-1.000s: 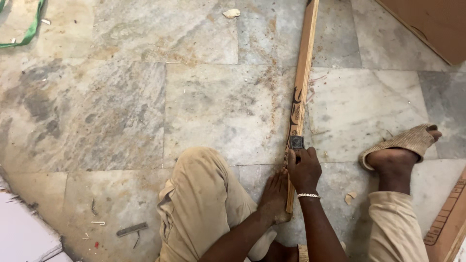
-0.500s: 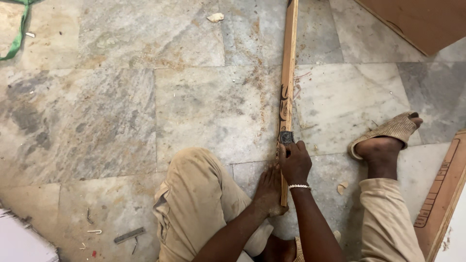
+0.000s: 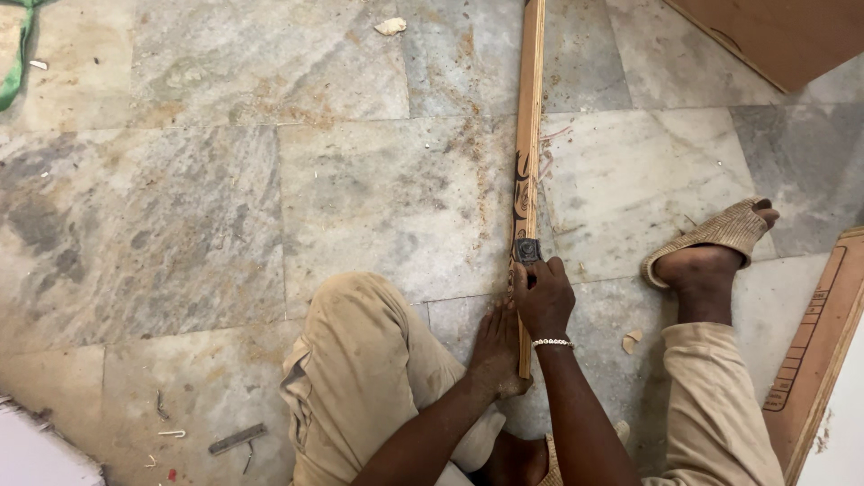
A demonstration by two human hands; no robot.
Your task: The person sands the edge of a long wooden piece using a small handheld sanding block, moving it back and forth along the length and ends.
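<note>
Work in hand: you sit on the floor and work a long, narrow, pale brown wooden strip that lies flat and runs away from you between your legs.
Right hand: your right hand is closed around a small dark grey, block-shaped metal tool set on top of the strip.
Left hand: your left hand lies flat with the fingers spread narrowly, pressing the near end of the strip to the floor; it grasps nothing.
Progress: dark curled markings and shavings sit on the strip just beyond the tool, so that stretch appears worked; the long far part looks smooth and untouched. Whether the marks are cuts or loose curls is hard to tell from this height.
Strip material: straight-grained wood, thin, even in width, with square edges.
Floor: grey and tan veined stone slabs, matt, dusted with fine reddish sawdust beside the strip.
Nearby: a woven tan sandal on your right foot; a brown board at the right edge; small metal scraps at lower left.
</note>
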